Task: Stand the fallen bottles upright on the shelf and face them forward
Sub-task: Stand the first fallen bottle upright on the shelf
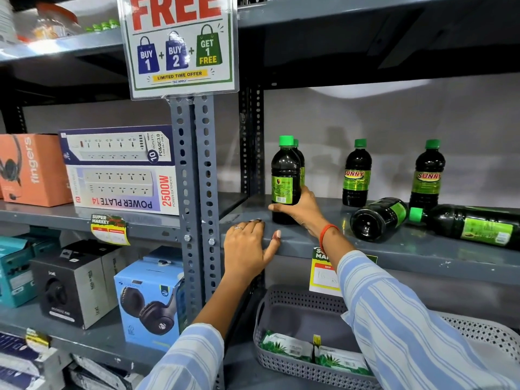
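right hand (299, 211) wraps the upright bottle (284, 181) at the shelf (408, 249) front, barcode side out, so it wants a turn. left hand (247, 249) rests spread on the shelf edge, holding nothing. two fallen bottles (378, 218) lie off to the right, long axes roughly across, nearer the right hand

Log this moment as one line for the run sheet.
right hand: gripping upright bottle, barcode side out | left hand: resting on shelf edge | lying bottles: two
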A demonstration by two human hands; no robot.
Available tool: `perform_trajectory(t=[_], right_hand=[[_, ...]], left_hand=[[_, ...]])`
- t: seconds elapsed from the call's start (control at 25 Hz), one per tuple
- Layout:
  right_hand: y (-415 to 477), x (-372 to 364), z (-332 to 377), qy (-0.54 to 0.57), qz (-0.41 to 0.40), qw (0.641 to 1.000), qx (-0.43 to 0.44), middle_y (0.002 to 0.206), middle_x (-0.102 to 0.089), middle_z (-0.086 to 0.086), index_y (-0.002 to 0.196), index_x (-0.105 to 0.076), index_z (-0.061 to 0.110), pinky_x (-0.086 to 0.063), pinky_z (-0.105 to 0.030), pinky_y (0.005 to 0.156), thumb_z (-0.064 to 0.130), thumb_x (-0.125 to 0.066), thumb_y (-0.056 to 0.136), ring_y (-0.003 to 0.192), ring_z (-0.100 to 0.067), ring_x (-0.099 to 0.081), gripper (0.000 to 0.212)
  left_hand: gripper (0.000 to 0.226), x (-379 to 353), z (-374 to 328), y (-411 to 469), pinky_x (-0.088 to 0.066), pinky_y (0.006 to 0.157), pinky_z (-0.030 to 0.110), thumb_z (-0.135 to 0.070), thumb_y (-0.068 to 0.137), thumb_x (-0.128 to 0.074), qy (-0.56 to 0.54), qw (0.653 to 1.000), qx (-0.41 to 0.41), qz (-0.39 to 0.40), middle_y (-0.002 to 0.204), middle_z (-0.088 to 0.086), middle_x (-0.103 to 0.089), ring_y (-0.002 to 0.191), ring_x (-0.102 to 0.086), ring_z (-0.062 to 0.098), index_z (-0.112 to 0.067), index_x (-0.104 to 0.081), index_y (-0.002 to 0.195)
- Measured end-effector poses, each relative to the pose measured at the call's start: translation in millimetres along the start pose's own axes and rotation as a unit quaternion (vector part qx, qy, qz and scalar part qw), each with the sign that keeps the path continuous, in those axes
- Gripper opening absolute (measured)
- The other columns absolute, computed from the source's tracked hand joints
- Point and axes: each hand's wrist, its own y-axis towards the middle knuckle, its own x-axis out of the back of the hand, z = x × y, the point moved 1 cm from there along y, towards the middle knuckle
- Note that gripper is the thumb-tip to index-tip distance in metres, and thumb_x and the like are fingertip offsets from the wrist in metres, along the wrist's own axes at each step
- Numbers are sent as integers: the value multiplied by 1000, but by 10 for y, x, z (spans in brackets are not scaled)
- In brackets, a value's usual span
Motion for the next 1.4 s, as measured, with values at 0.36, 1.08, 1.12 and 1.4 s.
perform_trajectory(t=[0.36, 1.08, 1.12, 1.4], right_hand=[[-17, -24, 31, -21, 6, 1000, -14, 126, -52, -11, 127, -41, 13, -43, -44, 105, 44, -87, 45, 118, -25, -50, 99], [-51, 14, 53, -52, 11, 999, 8, 111, -70, -11, 109, -61, 16, -52, -46, 95, 27, -79, 61, 104, -27, -63, 53], [-65, 12, 60, -50, 18, 999, 10, 111, -70, -10, 108, -62, 16, -52, -45, 95, 26, -79, 63, 103, -26, -63, 50], [-297, -12, 140, -8, 83, 996, 37, 116, -68, -7, 114, -60, 15, -49, -37, 97, 24, -81, 67, 108, -21, -62, 52]], left_hand=[[51, 16, -6, -1, -47, 65, 35, -47, 86, -38, 0, 1000, 5, 15, 78, 8, -71, 71, -64, 27, -7, -68, 87], [70, 5, -9, -130, -33, 95, 35, -52, 96, -10, -38, 998, 41, 38, 123, 12, -62, 110, -57, 29, -4, -53, 125], [70, -2, -8, -132, -30, 100, 35, -51, 96, -10, -38, 998, 41, 40, 132, 14, -55, 120, -52, 29, -4, -46, 132], [75, -37, -14, -149, -6, 118, 37, -54, 95, -8, -41, 998, 42, 8, 155, 17, -9, 144, -4, 22, 0, -7, 146]])
